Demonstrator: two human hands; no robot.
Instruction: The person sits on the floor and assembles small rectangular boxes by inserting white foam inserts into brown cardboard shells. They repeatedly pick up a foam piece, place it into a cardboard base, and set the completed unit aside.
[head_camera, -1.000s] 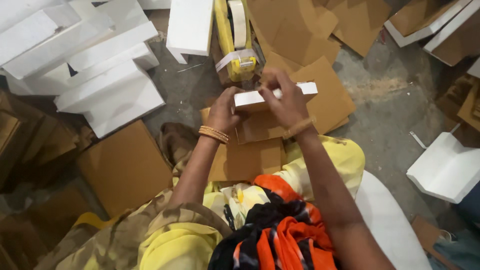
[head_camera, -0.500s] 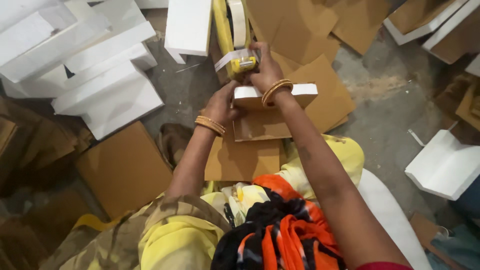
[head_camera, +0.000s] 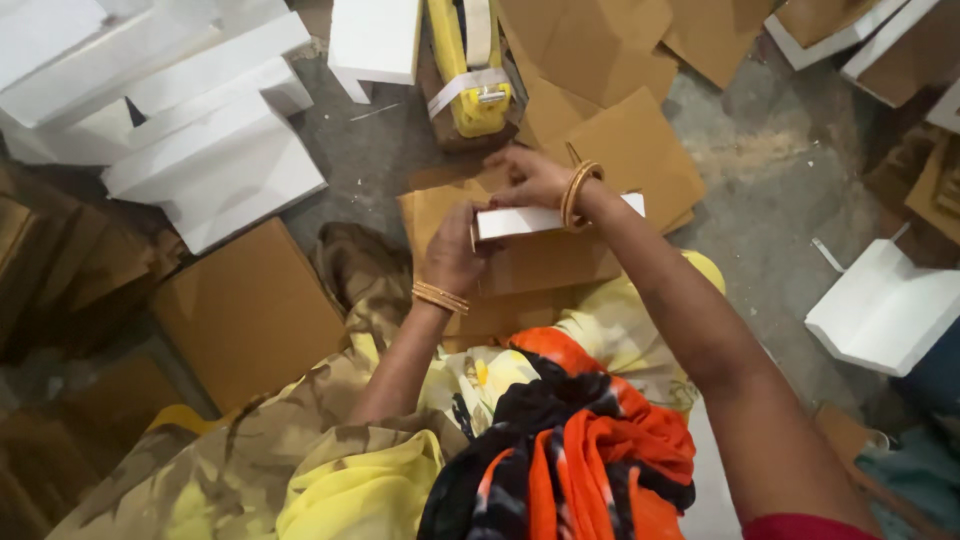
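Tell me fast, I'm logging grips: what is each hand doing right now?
Left hand: closed on the end of the flat white piece.
Right hand: fingers curled over the piece's top edge, touching it; firm grip cannot be told.

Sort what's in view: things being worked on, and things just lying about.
In hand:
- left hand holding the white strip
- right hand on its top edge
- brown cardboard sheets beneath

Lying about:
- yellow tape dispenser
- white foam blocks
- white foam tray
- cardboard square
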